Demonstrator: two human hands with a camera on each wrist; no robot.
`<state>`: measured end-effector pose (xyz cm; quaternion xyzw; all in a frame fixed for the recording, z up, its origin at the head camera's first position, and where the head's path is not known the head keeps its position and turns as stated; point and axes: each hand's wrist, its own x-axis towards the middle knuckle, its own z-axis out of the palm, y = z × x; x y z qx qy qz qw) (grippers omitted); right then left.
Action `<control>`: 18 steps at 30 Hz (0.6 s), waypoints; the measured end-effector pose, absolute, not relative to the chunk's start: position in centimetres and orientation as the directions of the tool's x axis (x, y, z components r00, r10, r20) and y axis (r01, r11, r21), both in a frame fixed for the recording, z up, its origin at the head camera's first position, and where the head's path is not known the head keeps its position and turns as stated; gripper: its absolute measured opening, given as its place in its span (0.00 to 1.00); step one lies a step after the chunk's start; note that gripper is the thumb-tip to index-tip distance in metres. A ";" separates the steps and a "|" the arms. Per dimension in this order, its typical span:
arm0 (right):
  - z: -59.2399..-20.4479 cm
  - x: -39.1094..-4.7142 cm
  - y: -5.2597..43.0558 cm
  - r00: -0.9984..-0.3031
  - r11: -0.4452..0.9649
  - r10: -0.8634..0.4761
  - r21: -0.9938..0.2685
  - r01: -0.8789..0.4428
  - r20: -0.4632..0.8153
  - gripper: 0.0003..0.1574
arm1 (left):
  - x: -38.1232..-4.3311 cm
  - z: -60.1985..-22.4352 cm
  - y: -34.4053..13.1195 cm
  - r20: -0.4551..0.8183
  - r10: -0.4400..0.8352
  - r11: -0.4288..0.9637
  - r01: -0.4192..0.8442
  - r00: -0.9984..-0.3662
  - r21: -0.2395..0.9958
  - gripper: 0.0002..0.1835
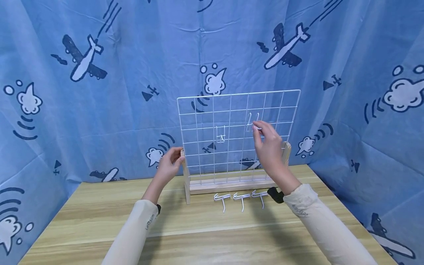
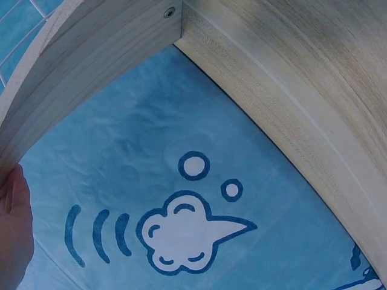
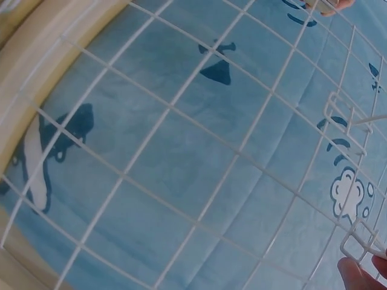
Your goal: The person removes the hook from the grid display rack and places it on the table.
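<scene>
A white wire grid panel [image 1: 238,94] stands upright in a wooden stand [image 1: 228,188]. My left hand [image 1: 168,163] grips the top of the stand's left side post [image 1: 186,180]; only part of that hand shows in the left wrist view. Between thumb and fingers, my right hand [image 1: 269,147] pinches a white wire hook [image 3: 352,246] against the upper right part of the grid. Whether this hook is seated on a wire, I cannot tell. Another white hook [image 1: 221,137] hangs on the grid to its left.
Three more white hooks [image 1: 241,196] lie in a row on the wood-grain table [image 1: 198,235], in front of the stand. Behind and to both sides hangs a blue curtain [image 1: 132,110] printed with planes and clouds. The stand's right post [image 1: 286,152] is partly behind the right arm.
</scene>
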<state>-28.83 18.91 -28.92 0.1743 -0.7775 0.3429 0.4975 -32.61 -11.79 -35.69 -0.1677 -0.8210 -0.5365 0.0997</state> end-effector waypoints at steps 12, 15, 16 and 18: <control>-30.7 -28.4 19.1 -0.454 0.699 0.084 -0.377 -0.608 0.887 0.13 | -32.8 -35.9 -11.8 0.340 0.173 0.364 0.381 -0.924 0.850 0.20; -31.1 -28.5 19.0 -0.455 0.698 0.085 -0.379 -0.608 0.887 0.13 | -32.8 -35.9 -11.8 0.340 0.176 0.358 0.382 -0.924 0.852 0.20; -31.3 -28.5 19.0 -0.453 0.699 0.082 -0.375 -0.609 0.888 0.13 | -32.8 -35.9 -11.8 0.342 0.177 0.358 0.384 -0.923 0.851 0.20; -31.5 -28.5 19.0 -0.450 0.696 0.076 -0.370 -0.615 0.890 0.12 | -32.8 -35.8 -11.8 0.349 0.178 0.354 0.391 -0.920 0.850 0.19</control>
